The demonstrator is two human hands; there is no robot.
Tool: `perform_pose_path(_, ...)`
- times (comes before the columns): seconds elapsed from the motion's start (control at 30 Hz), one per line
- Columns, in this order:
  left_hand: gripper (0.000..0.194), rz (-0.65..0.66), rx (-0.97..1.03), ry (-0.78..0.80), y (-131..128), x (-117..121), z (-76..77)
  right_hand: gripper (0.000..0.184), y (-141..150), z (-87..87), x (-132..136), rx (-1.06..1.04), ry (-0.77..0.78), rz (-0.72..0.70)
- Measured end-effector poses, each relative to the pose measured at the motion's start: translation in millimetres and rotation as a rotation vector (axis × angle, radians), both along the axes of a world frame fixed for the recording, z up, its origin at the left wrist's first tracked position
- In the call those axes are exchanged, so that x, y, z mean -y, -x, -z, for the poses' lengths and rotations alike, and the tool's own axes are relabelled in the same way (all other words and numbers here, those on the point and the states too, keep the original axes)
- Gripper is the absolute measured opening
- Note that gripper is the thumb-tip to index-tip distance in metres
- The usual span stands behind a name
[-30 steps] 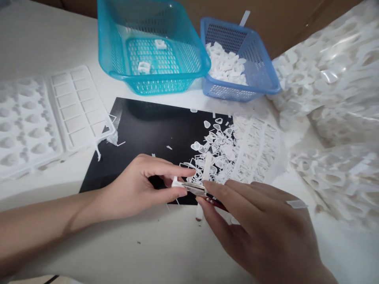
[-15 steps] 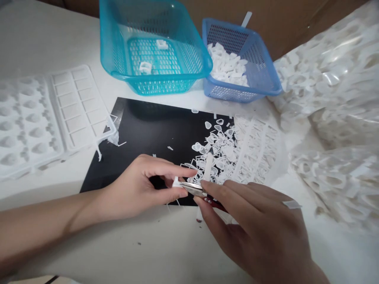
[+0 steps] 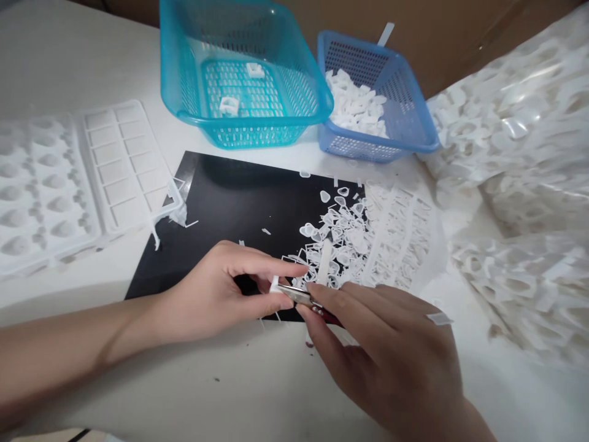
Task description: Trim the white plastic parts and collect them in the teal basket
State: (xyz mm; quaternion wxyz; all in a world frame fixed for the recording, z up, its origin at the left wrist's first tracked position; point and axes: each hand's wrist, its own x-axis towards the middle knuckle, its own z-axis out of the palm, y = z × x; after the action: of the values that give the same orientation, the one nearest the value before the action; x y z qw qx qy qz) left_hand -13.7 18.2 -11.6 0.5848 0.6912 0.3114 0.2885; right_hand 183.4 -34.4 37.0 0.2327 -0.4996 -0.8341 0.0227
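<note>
My left hand (image 3: pixel 239 288) pinches a small white plastic part (image 3: pixel 275 286) between thumb and fingers, over the near edge of a black mat (image 3: pixel 225 209). My right hand (image 3: pixel 381 344) grips a red-handled knife (image 3: pixel 300 296). Its metal blade points left and meets the white part; the exact contact is partly hidden by my fingers. A piece of clear tape (image 3: pixel 440 318) sticks to the back of my right hand. Beyond the knife lies a pale flat stick (image 3: pixel 324 261) with a dark tip, among white plastic scraps (image 3: pixel 352 236).
A teal basket (image 3: pixel 248 121) with two white parts stands at the back. Beside it, a blue basket (image 3: pixel 396 150) holds a heap of white pieces (image 3: pixel 356 104). White moulded trays (image 3: pixel 122 166) lie at left. Clear bags of white parts (image 3: pixel 519 184) crowd the right side.
My right hand and the knife have shifted slightly left along the white part. My left hand keeps its hold almost unmoved. The whole view has drifted a little.
</note>
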Motion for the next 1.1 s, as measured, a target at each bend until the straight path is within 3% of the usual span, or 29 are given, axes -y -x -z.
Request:
perform_pose_path(0.37, 0.032, -0.008, -0.021, -0.003, 1.5, 0.9, 0.4, 0.015, -4.3, -1.9, 0.9, 0.002, 0.048, 0.058)
perform_pose_path(1.1, 0.033, 0.034, -0.02, 0.04, 1.3, -0.7, -0.9, 0.008, -7.9, 3.5, -4.2, -0.084, 0.089, 0.0)
